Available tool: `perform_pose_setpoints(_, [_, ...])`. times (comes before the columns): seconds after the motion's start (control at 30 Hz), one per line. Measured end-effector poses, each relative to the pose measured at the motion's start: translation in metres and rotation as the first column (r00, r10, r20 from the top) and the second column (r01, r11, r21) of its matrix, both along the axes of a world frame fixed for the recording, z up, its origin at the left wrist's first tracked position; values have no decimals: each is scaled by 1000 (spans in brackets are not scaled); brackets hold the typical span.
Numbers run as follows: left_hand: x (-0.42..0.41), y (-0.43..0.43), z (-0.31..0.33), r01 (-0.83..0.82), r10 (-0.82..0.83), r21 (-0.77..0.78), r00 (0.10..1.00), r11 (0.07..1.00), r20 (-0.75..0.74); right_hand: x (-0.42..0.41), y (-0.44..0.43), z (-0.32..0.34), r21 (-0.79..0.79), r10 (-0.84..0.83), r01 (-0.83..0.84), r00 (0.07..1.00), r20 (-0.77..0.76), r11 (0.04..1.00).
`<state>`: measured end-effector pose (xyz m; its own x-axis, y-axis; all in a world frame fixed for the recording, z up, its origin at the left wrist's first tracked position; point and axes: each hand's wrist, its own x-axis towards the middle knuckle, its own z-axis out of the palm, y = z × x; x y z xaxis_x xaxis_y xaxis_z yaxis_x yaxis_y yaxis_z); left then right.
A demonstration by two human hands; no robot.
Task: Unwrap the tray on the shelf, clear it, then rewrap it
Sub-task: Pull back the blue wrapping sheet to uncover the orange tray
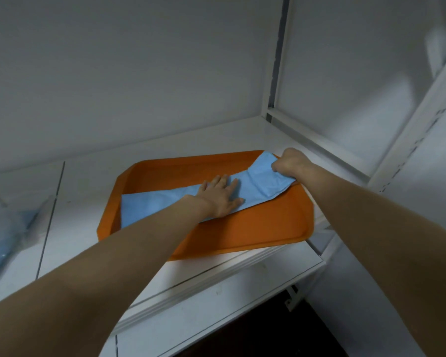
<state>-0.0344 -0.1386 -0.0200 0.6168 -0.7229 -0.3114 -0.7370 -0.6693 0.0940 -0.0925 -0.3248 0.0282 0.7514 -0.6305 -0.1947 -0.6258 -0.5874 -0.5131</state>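
1. An orange plastic tray point(242, 228) with clipped corners lay flat on a white metal shelf point(88, 176), toward the shelf's right end; its near edge sat close to the shelf's front lip.
2. A light blue folded sheet point(150, 204) stretched across the inside of the tray as one long band; it ran from the tray's left wall up to the far right corner.
3. The left hand point(220, 197) rested palm down on the middle of that band; its fingers were straight and slightly spread, pressing the sheet against the tray floor without gripping it.
4. The right hand point(291, 163) was clenched around the band's far right end, at the tray's far right corner; the sheet was creased and lifted a little between the two hands.
5. Both bare forearms reached in from the lower edge of the view; the left one crossed over the tray's near left corner.
6. A clear plastic bag point(5, 228) with something blue inside lay at the left edge, blurred and well apart from the tray; a white upright post point(278, 60) stood at the shelf's back right corner.
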Motion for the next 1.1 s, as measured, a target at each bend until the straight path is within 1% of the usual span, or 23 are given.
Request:
perform_pose_setpoints(0.07, [-1, -3, -2, -3, 5, 70, 999, 998, -38, -3, 2, 1, 25, 38, -37, 999, -21, 999])
perform_pose_setpoints(0.13, [0, -6, 2, -6, 9, 58, 999, 998, -36, -3, 8, 1, -3, 95, -96, 994, -47, 995])
perform_pose_setpoints(0.2, [4, -8, 9, -45, 43, -52, 998, 998, -36, -2, 15, 4, -94, 143, -149, 988, -65, 984])
perform_pose_setpoints(0.23, [6, -10, 13, -101, 92, -146, 994, 984, -66, -1, 20, 6, -121, 155, -161, 986, -60, 979])
perform_pose_setpoints(0.27, [8, -11, 17, -190, 160, -260, 978, 947, -130, 0, 25, 8, -133, 168, -173, 985, -45, 976])
perform_pose_setpoints(0.3, [9, -14, 22, -316, 241, -367, 941, 875, -236, 2, 29, 10, -126, 183, -184, 983, -23, 975])
perform_pose_setpoints(0.33, [9, -16, 26, -465, 298, -452, 870, 761, -393, 5, 34, 10, -94, 192, -191, 981, 3, 977])
perform_pose_setpoints(0.37, [8, -17, 30, -621, 310, -478, 755, 622, -577, 7, 39, 11, -33, 194, -193, 981, 27, 981])
perform_pose_setpoints(0.4, [7, -18, 35, -740, 284, -445, 629, 505, -723, 8, 44, 11, 42, 200, -202, 978, 53, 979])
perform_pose_setpoints(0.43, [7, -18, 37, -803, 261, -391, 537, 450, -802, 9, 48, 11, 128, 198, -207, 977, 80, 970])
perform_pose_setpoints(0.47, [7, -17, 37, -826, 245, -353, 488, 439, -838, 10, 51, 11, 207, 187, -204, 977, 100, 957])
perform_pose_setpoints(0.5, [6, -17, 36, -830, 237, -333, 469, 448, -851, 9, 52, 10, 263, 173, -197, 979, 112, 944])
perform_pose_setpoints(0.53, [5, -16, 35, -826, 241, -325, 468, 461, -850, 9, 51, 8, 282, 163, -190, 980, 118, 940])
perform_pose_setpoints(0.6, [8, -17, 28, -790, 311, -359, 548, 497, -776, 9, 46, 3, 244, 145, -165, 984, 101, 956])
perform_pose_setpoints(0.67, [12, -18, 23, -720, 370, -376, 648, 583, -666, 7, 38, -2, 169, 120, -127, 991, 52, 977])
perform_pose_setpoints(0.73, [8, -19, 22, -610, 408, -365, 767, 704, -494, 4, 33, -6, 106, 104, -104, 995, 7, 989])
perform_pose_setpoints(0.8, [7, -18, 18, -475, 424, -403, 880, 782, -213, 2, 31, -9, 90, 114, -109, 992, -46, 990])
perform_pose_setpoints(0.83, [6, -17, 16, -397, 397, -431, 913, 810, -95, 2, 31, -10, 96, 123, -115, 990, -75, 989])
perform_pose_setpoints(0.87, [4, -17, 15, -291, 331, -447, 943, 846, 13, 3, 32, -10, 107, 132, -121, 986, -100, 987])
perform_pose_setpoints(0.93, [4, -18, 8, -77, 134, -341, 980, 937, 148, 3, 34, -12, 128, 160, -141, 976, -146, 982])
perform_pose_setpoints(1.0, [3, -19, 0, 16, 11, -192, 990, 981, 138, 5, 37, -13, 141, 188, -165, 967, -172, 976])
perform_pose_setpoints(1.03, [2, -19, -3, 32, -17, -155, 995, 987, 96, 7, 39, -14, 145, 197, -172, 964, -180, 974])
perform_pose_setpoints(1.1, [2, -18, -8, 27, -31, -147, 999, 989, -25, 9, 40, -16, 129, 207, -184, 959, -195, 974])
